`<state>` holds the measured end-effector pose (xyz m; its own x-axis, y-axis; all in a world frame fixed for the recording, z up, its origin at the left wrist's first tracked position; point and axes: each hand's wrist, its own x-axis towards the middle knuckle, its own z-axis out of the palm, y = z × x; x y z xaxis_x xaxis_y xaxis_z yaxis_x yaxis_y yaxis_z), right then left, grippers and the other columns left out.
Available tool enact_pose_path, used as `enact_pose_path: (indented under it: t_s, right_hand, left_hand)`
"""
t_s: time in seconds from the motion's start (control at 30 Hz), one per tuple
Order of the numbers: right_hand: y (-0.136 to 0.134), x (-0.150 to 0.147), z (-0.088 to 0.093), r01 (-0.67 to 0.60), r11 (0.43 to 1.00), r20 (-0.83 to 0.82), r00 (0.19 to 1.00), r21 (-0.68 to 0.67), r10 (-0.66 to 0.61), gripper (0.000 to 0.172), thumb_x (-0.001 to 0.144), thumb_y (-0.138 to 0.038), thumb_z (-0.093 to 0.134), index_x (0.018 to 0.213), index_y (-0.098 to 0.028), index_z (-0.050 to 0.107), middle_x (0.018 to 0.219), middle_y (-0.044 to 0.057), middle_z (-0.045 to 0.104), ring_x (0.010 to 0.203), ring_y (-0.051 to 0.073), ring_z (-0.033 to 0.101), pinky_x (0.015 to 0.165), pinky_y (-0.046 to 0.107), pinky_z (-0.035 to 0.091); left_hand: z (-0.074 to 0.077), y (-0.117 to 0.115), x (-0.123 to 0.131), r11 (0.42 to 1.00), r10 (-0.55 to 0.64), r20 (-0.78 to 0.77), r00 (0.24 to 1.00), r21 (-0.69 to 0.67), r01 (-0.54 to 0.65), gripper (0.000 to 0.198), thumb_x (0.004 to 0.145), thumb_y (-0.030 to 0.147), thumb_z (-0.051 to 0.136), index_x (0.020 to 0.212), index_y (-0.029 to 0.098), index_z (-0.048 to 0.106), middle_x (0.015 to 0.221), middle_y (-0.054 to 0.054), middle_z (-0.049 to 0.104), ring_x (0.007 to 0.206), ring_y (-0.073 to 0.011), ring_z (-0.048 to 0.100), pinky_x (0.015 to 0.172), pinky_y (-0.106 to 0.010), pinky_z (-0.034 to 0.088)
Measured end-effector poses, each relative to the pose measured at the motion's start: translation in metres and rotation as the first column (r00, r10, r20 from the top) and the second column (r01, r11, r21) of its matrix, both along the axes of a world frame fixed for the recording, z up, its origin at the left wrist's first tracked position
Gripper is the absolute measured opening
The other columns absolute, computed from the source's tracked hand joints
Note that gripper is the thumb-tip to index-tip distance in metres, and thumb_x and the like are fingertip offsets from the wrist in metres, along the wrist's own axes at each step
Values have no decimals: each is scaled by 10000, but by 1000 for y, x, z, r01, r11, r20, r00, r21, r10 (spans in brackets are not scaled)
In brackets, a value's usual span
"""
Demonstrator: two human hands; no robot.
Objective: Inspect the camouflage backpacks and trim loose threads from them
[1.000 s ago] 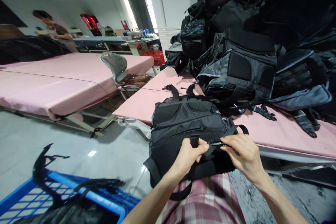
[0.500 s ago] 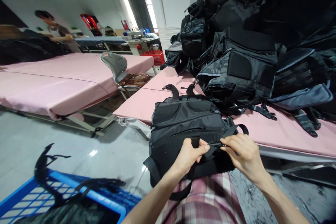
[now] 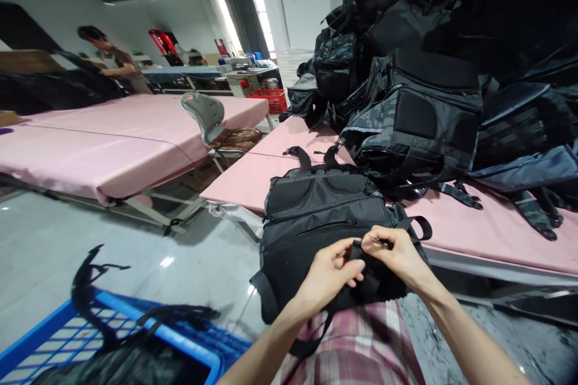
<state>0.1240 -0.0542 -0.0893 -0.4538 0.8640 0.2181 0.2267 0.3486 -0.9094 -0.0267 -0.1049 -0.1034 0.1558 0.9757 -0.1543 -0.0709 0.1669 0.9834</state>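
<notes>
A black backpack (image 3: 316,210) leans from my lap onto the edge of a pink table (image 3: 487,228). My left hand (image 3: 329,274) is closed on a black strap buckle (image 3: 356,248) at the backpack's lower panel. My right hand (image 3: 395,255) pinches the strap end right beside it, fingertips touching those of the left hand. Both hands meet over the bag's bottom front. My plaid-clad lap (image 3: 356,343) is under the bag.
A big heap of black and camouflage backpacks (image 3: 419,84) fills the pink table to the right. A blue crate (image 3: 112,349) with dark straps stands at the lower left. Another pink table (image 3: 112,138) and a grey chair (image 3: 205,114) lie left; a person (image 3: 112,60) works far behind.
My right hand has slid left along the strap until it meets my left hand at the buckle. The view has shifted slightly.
</notes>
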Motion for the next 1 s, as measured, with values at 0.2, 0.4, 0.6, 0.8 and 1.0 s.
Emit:
enact_pose_path:
  t_s: [0.2,0.4,0.6,0.8,1.0]
  right_hand:
    - [3,6,-7,49,998,6,999,26,-49,148,767,-308,593,737,-165,615,709,9,626,652,139,576,602,244,455]
    - [-6,28,-10,220,783,111,932,582,-344,207,805,-243,594,1009,-208,591,926,50,658,821,178,593,707,307,454]
    - [-15,25,-7,81,494,180,871,866,-457,138,802,-155,597,921,-210,640,803,21,683,694,146,572,639,295,381]
    - [-12,29,-4,51,594,207,910,803,-358,118,829,-183,573,934,-190,626,829,42,674,730,154,571,643,293,390]
    - [-14,37,-3,49,590,225,896,806,-382,141,824,-181,577,956,-194,625,854,42,675,743,159,568,645,296,388]
  left_hand:
    - [-5,3,-5,986,160,73,984,33,-163,283,718,393,629,688,111,632,596,-30,609,474,-97,533,508,-211,407]
    - [-5,11,-8,984,174,31,984,18,-175,305,696,399,641,595,117,585,520,-1,559,380,-64,450,417,-187,323]
    - [-1,10,-8,985,173,-34,984,21,-173,298,692,396,627,590,118,590,518,-14,575,375,-67,451,420,-188,311]
    - [2,10,-10,983,182,-33,983,31,-181,284,694,380,617,581,121,592,513,-8,566,377,-70,454,423,-188,315]
    - [-1,11,-10,986,162,-55,985,38,-160,282,711,374,604,592,118,588,515,-11,568,381,-65,452,428,-183,310]
